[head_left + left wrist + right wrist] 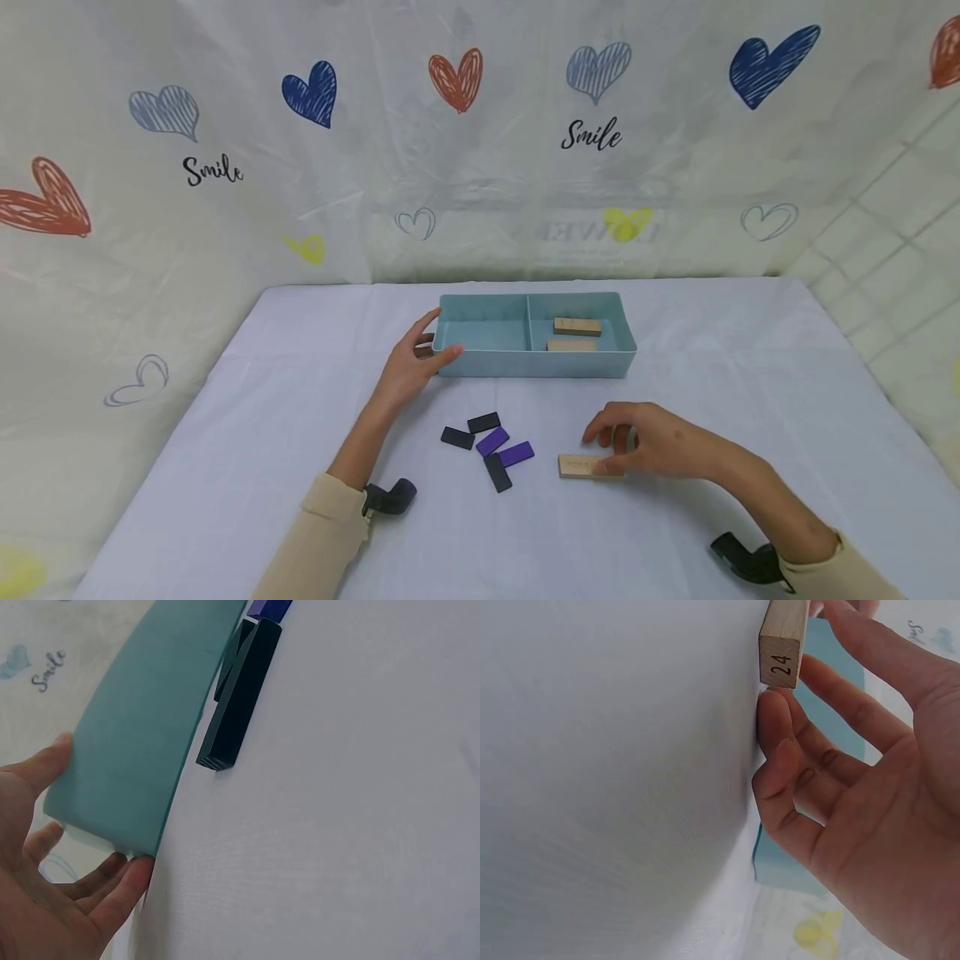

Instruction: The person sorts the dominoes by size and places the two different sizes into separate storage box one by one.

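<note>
A teal two-compartment box [532, 364] stands at the back of the table. My left hand [411, 364] holds its left end, thumb at the front wall and fingers around the side. The right compartment holds two wooden blocks [577, 326]; the left one shows only its bare floor. Over a wooden block [573, 467] lying on the table is my right hand [660, 437], its thumb at the block's right part and its fingers beyond the far edge, slightly apart from it. In the right wrist view the block's end [780, 664] reads "24".
Between the hands lie three black blocks [497, 472] and two purple blocks [516, 454], close together and partly touching. White cloth [262, 433] covers the table. Behind it hangs a pale curtain [495, 167] printed with hearts. Each wrist wears a black camera [392, 497].
</note>
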`<state>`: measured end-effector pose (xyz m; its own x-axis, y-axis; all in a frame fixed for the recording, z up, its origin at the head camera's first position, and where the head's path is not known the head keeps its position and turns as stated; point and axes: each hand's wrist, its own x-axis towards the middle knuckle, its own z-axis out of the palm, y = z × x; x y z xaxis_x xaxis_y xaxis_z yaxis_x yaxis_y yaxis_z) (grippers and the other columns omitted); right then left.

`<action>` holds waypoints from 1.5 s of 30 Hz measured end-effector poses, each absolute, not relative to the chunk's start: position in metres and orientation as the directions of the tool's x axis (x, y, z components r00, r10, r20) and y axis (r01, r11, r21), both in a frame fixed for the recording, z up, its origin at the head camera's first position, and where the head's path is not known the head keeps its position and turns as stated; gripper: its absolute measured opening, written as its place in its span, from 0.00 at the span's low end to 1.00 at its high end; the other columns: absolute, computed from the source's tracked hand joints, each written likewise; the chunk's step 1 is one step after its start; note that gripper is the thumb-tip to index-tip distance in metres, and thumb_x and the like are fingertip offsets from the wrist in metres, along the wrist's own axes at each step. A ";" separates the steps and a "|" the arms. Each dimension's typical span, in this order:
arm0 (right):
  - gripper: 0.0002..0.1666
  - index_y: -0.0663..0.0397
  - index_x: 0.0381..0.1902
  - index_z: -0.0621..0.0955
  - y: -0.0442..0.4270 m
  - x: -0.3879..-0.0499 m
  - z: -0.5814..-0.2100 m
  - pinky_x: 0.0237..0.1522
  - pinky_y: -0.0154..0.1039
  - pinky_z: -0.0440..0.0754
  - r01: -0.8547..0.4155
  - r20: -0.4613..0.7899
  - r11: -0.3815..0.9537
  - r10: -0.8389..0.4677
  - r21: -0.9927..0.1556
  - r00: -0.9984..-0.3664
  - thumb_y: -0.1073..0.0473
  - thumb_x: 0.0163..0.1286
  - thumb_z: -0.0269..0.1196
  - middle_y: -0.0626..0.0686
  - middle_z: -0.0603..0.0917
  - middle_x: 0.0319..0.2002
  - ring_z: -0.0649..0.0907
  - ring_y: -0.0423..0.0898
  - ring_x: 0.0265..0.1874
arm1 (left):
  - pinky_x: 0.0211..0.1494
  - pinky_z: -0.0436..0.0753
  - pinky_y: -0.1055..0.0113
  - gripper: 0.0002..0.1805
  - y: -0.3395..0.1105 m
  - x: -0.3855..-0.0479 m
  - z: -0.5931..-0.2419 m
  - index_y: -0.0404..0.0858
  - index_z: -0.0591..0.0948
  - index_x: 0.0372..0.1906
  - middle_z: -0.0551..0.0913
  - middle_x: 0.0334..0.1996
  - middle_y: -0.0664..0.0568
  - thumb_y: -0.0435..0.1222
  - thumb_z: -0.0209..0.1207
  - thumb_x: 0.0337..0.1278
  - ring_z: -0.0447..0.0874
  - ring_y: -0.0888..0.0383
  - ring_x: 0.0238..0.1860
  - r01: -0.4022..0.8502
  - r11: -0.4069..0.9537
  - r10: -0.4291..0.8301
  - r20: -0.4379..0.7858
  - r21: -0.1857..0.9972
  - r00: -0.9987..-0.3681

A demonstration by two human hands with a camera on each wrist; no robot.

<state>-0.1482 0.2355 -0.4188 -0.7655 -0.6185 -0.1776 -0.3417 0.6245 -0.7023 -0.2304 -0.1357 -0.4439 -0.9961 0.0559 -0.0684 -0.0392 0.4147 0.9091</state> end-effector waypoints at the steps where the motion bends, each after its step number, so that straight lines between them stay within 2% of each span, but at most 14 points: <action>1: 0.21 0.42 0.50 0.87 0.235 -0.148 -0.419 0.39 0.31 0.81 -0.342 -0.180 0.624 -0.621 -0.703 -0.763 0.46 0.61 0.77 0.45 0.86 0.45 0.82 0.37 0.38 | 0.66 0.82 0.45 0.45 -0.136 -0.230 -0.444 0.70 0.61 0.79 0.72 0.73 0.42 0.57 0.71 0.59 0.75 0.42 0.73 -0.040 0.414 0.056 -0.069 0.909 -0.996; 9: 0.20 0.36 0.47 0.87 0.235 -0.149 -0.421 0.40 0.32 0.82 -0.362 -0.191 0.615 -0.651 -0.701 -0.735 0.48 0.57 0.80 0.43 0.83 0.43 0.80 0.36 0.38 | 0.67 0.82 0.45 0.45 -0.136 -0.230 -0.442 0.72 0.62 0.78 0.73 0.73 0.43 0.59 0.71 0.58 0.75 0.43 0.73 -0.052 0.414 0.045 -0.077 0.909 -0.996; 16: 0.15 0.36 0.40 0.87 0.236 -0.150 -0.421 0.38 0.31 0.80 -0.341 -0.216 0.629 -0.641 -0.699 -0.737 0.51 0.57 0.80 0.41 0.83 0.39 0.80 0.36 0.36 | 0.67 0.82 0.46 0.44 -0.136 -0.231 -0.444 0.72 0.62 0.78 0.72 0.73 0.44 0.58 0.70 0.59 0.75 0.44 0.72 -0.053 0.414 0.045 -0.079 0.909 -0.996; 23: 0.13 0.34 0.41 0.88 0.236 -0.151 -0.420 0.37 0.31 0.79 -0.335 -0.222 0.640 -0.629 -0.691 -0.745 0.51 0.59 0.79 0.40 0.84 0.39 0.80 0.37 0.36 | 0.67 0.82 0.45 0.45 -0.136 -0.231 -0.444 0.71 0.62 0.79 0.73 0.73 0.42 0.58 0.70 0.59 0.75 0.42 0.72 -0.041 0.419 0.045 -0.066 0.907 -0.997; 31: 0.14 0.35 0.45 0.89 0.238 -0.152 -0.420 0.38 0.31 0.80 -0.388 -0.141 0.627 -0.627 -0.675 -0.767 0.52 0.61 0.77 0.39 0.85 0.38 0.80 0.36 0.35 | 0.66 0.82 0.45 0.45 -0.135 -0.231 -0.445 0.71 0.62 0.79 0.73 0.73 0.43 0.58 0.70 0.59 0.75 0.43 0.72 -0.051 0.415 0.044 -0.077 0.908 -0.996; 39: 0.15 0.38 0.46 0.90 0.236 -0.153 -0.416 0.38 0.33 0.82 -0.471 0.020 0.586 -0.612 -0.660 -0.790 0.54 0.61 0.78 0.40 0.83 0.38 0.81 0.35 0.34 | 0.67 0.82 0.46 0.45 -0.135 -0.231 -0.444 0.70 0.61 0.79 0.72 0.74 0.42 0.57 0.71 0.59 0.75 0.43 0.73 -0.041 0.415 0.049 -0.067 0.909 -0.997; 45: 0.16 0.36 0.48 0.90 0.236 -0.155 -0.416 0.39 0.34 0.83 -0.483 0.052 0.612 -0.586 -0.627 -0.809 0.54 0.62 0.77 0.37 0.84 0.38 0.81 0.33 0.35 | 0.67 0.82 0.45 0.45 -0.135 -0.230 -0.443 0.70 0.61 0.79 0.72 0.74 0.42 0.58 0.70 0.60 0.74 0.42 0.73 -0.040 0.417 0.057 -0.070 0.908 -0.996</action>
<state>-0.1550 0.2359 -0.4157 -0.8089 -0.5857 0.0518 -0.4829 0.6115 -0.6267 -0.2304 -0.1351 -0.4434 -0.9960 0.0570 -0.0695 -0.0395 0.4168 0.9081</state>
